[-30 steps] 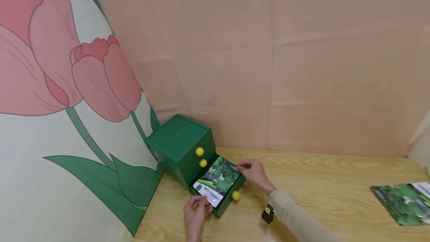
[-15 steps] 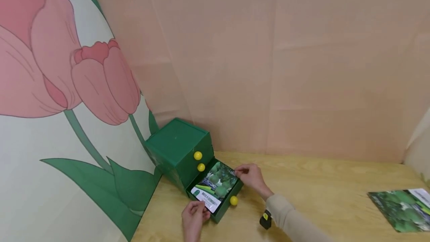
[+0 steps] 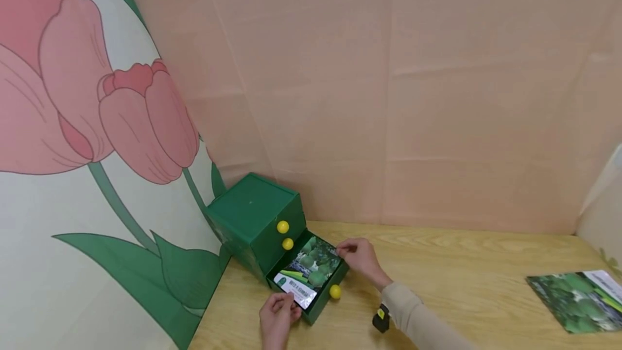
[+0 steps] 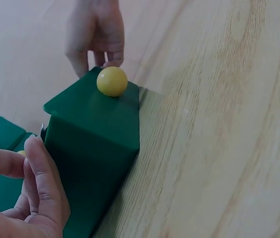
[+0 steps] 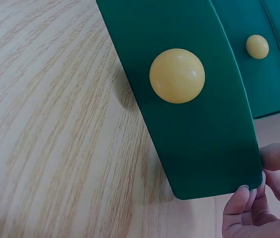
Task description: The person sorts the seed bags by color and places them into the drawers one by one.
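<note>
A printed leaflet (image 3: pixel 311 270) with a picture of green fruit and a white band lies in the pulled-out bottom drawer (image 3: pixel 322 305) of a small green cabinet (image 3: pixel 252 204). My left hand (image 3: pixel 278 315) pinches the leaflet's white near end between thumb and forefinger, over the drawer's side. At the far right corner of the leaflet, my right hand (image 3: pixel 362 258) pinches its edge. In the right wrist view, the right fingertips (image 5: pixel 239 201) are by the corner of the drawer front; the leaflet is hidden there. The left wrist view shows little of it behind the drawer wall.
A yellow knob (image 3: pixel 335 291) sticks out from the drawer front, with more yellow knobs on the shut drawers above. A similar leaflet (image 3: pixel 575 301) lies far right on the wooden table (image 3: pixel 461 269). By the right cuff is a small black object (image 3: pixel 381 319) with a yellow mark.
The whole head view shifts slightly, with the scene lower and to the left. Both hands stay at the leaflet's edges and the leaflet stays in the drawer.
</note>
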A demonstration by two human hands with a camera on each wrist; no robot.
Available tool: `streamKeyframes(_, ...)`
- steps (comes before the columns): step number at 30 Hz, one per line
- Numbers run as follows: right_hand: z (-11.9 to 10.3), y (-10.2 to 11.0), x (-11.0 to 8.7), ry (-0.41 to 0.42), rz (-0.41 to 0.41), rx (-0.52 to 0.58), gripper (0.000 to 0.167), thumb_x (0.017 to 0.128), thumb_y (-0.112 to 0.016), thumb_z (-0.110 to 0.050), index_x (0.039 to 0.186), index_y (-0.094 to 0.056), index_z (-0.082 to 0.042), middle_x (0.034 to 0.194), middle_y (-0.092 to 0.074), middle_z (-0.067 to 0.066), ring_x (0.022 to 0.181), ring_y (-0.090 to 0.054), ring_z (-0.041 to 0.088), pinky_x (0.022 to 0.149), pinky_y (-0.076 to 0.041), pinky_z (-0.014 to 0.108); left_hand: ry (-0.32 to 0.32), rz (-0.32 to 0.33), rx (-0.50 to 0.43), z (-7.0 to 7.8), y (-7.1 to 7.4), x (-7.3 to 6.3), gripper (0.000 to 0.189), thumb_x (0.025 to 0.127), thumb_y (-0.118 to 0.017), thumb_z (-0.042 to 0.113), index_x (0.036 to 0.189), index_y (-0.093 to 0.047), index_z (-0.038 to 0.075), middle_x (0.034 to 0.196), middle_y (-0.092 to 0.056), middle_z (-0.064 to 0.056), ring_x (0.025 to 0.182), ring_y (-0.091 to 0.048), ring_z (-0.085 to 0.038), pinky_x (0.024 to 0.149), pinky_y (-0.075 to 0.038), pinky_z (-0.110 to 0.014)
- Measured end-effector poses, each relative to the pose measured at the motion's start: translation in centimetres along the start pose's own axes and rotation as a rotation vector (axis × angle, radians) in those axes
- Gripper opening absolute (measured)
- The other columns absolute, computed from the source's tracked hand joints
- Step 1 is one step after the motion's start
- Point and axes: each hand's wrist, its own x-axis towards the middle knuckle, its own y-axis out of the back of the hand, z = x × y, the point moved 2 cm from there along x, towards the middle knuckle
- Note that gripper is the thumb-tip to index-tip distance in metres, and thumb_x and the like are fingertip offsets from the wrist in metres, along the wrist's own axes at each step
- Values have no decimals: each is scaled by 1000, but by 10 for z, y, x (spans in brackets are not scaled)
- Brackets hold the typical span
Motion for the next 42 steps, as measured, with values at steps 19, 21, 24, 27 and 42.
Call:
streamKeyframes(19, 4, 15, -6, -68, -4, 49, 9, 98, -74, -4, 102, -81, -6, 100, -77, 5, 85, -67, 16, 68, -58, 24, -3, -13, 67, 4, -6, -5, 12, 99, -73, 4, 95, -65, -4, 72, -63, -2, 56, -63, -14, 50, -56, -23)
streamKeyframes(21, 6, 19, -7, -73, 8, 49, 8, 99, -75, -6, 104, -81, -6, 102, -78, 5, 88, -67, 16, 72, -58, 24, -8, -13, 87, 5, -8, -6, 13, 99, -73, 6, 95, -65, -3, 72, -63, -2, 57, -63, -14, 50, -55, -24)
streamKeyframes(24, 6, 25, -8, -60, 17, 45, 10, 99, -75, -8, 106, -81, -5, 104, -78, 5, 92, -68, 17, 77, -59, 25, -26, -10, 98, 8, -9, -8, 13, 98, -74, 6, 96, -65, -3, 73, -64, -2, 58, -63, -15, 50, -55, -24)
streamKeyframes(27, 6, 34, -13, -45, 19, 44, 12, 100, -75, -11, 109, -81, -7, 107, -79, 6, 95, -69, 18, 81, -61, 27, -44, -12, 108, 12, -10, -11, 12, 98, -74, 5, 98, -65, -3, 74, -64, -2, 59, -63, -15, 50, -54, -23)
streamKeyframes(42, 19, 107, -48, -67, 71, -13, 25, 105, -71, -25, 124, -76, -11, 124, -75, 11, 113, -69, 30, 85, -63, 34, -23, -171, 116, 39, -41, -42, 9, 99, -70, 3, 106, -67, -2, 83, -68, -5, 63, -69, -17, 55, -60, -25)
